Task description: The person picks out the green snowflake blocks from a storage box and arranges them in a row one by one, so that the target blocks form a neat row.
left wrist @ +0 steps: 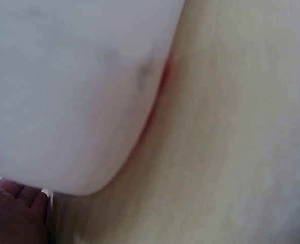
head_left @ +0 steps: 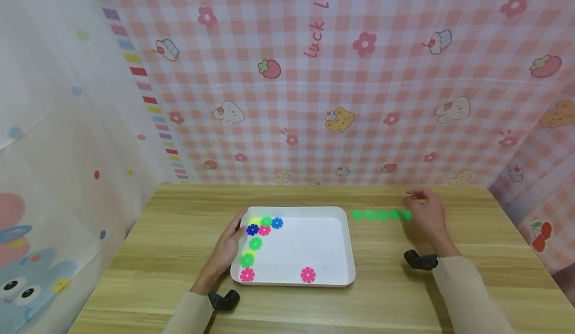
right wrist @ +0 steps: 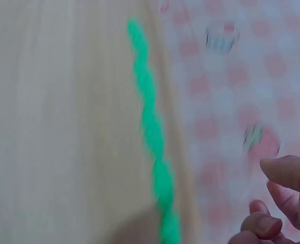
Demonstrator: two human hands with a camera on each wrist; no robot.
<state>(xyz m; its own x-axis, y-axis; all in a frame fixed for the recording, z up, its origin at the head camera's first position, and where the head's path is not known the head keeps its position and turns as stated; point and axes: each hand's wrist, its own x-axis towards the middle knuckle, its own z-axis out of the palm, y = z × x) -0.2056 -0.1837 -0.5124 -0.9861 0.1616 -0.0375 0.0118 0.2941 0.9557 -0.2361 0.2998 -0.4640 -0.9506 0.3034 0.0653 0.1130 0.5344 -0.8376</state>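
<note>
My left hand [head_left: 228,249] grips the left side of a white tray [head_left: 323,249]; in the left wrist view part of the hand [left wrist: 18,216] shows below the blurred tray [left wrist: 58,101]. Colourful notched discs lie along the tray's left side, among them a dark blue one [head_left: 252,229] and a blue one [head_left: 276,222]. A pink disc [head_left: 308,274] lies near its front edge. Right of the tray, several green discs form a row [head_left: 382,215], also in the right wrist view [right wrist: 152,132]. My right hand [head_left: 429,219], fingers loosely bent and empty [right wrist: 287,203], is at the row's right end.
The wooden table [head_left: 377,304] ends at the back against a pink checked cloth [head_left: 296,159]. A pale patterned cloth [head_left: 90,139] hangs on the left. Both wrists wear black devices, one on the left [head_left: 224,300] and one on the right [head_left: 420,260].
</note>
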